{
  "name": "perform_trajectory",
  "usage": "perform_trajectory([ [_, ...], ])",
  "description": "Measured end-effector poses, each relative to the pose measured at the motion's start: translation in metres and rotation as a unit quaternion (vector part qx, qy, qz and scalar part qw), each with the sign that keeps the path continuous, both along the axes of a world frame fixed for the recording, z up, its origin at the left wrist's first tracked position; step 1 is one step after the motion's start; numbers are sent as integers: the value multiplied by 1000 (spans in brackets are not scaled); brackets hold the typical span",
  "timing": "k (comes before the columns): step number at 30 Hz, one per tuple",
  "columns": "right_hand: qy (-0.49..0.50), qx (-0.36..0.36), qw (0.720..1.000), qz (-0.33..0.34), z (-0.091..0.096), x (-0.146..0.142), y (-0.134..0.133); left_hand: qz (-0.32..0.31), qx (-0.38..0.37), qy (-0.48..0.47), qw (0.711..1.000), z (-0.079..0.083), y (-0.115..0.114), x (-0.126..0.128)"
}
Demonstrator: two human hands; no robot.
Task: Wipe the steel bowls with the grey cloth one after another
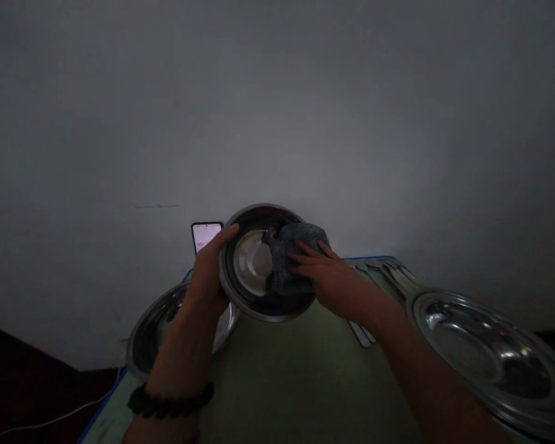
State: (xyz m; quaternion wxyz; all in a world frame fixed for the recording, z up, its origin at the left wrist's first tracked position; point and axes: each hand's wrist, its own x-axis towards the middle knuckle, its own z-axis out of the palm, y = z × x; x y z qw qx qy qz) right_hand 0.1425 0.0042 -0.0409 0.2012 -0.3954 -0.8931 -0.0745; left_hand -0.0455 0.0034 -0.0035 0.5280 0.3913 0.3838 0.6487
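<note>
A shiny stainless steel bowl [252,262] is held up above the table, its inside tilted toward me. Gripping its left rim is my left hand [208,271], thumb over the edge and the other fingers hidden behind. My right hand [330,277] presses a dark grey cloth [284,280] against the bowl's inner right side. The cloth is bunched over the right rim, and the fingers of that hand lie somewhat spread across it.
Below my left forearm stands a larger metal basin [150,333]. Several metal plates or shallow bowls [481,351] are stacked at the right, beside metal utensils [393,274]. A lit phone [206,234] leans against the wall [277,123] behind the greenish table [296,382].
</note>
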Motion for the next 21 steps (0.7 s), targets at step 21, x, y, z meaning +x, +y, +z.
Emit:
perform_trajectory([
  [21,470,-33,869,-150,-23,-8,35,61,181,68,979,-9,-11,34],
])
